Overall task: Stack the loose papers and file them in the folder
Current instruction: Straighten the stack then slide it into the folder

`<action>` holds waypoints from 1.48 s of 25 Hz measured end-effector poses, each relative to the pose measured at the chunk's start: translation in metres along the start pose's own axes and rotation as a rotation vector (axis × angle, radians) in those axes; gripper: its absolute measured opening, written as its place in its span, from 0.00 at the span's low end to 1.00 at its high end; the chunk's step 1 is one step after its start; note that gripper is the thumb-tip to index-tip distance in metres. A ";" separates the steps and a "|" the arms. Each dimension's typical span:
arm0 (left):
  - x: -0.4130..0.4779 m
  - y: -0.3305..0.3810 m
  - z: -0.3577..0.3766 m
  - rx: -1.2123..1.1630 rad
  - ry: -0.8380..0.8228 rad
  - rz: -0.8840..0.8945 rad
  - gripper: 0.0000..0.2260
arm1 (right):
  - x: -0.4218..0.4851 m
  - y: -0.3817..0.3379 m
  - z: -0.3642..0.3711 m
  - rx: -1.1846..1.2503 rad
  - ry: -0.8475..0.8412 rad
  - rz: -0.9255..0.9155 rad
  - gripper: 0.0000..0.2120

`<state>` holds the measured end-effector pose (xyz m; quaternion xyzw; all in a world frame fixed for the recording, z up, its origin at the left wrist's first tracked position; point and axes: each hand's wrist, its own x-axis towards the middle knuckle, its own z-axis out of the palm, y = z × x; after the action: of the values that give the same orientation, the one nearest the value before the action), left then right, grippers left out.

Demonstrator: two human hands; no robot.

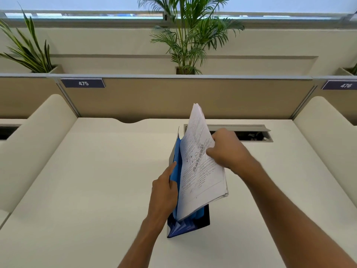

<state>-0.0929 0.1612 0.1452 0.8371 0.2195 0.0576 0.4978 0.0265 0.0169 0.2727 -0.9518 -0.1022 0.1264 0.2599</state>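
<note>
A blue folder (188,225) stands on its lower edge on the white desk (87,180), held partly apart. My left hand (164,192) grips the folder's left cover, with the index finger stretched up along it. A stack of printed white papers (201,176) is tilted inside the folder's opening, its lower corner down in the fold. My right hand (226,149) pinches the stack near its upper right edge. The top of the papers sticks out well above the folder.
A grey cable slot (251,135) is set into the desk behind my right hand. A beige partition (173,97) with the label 475 closes the back, with rounded side dividers left and right. Potted plants (189,41) stand on the ledge above.
</note>
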 end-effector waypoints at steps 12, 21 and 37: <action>-0.002 0.007 0.007 -0.162 0.027 -0.012 0.19 | 0.001 -0.039 0.089 -0.264 -0.038 -0.095 0.08; 0.000 -0.005 0.003 -0.147 0.054 -0.022 0.25 | 0.009 -0.027 0.135 -0.301 -0.176 -0.059 0.10; 0.001 -0.001 0.004 -0.162 0.032 -0.002 0.20 | -0.005 -0.027 0.112 -0.384 -0.097 -0.132 0.12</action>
<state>-0.0914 0.1588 0.1422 0.7927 0.2231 0.0880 0.5605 -0.0147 0.0911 0.1944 -0.9680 -0.1987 0.1330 0.0763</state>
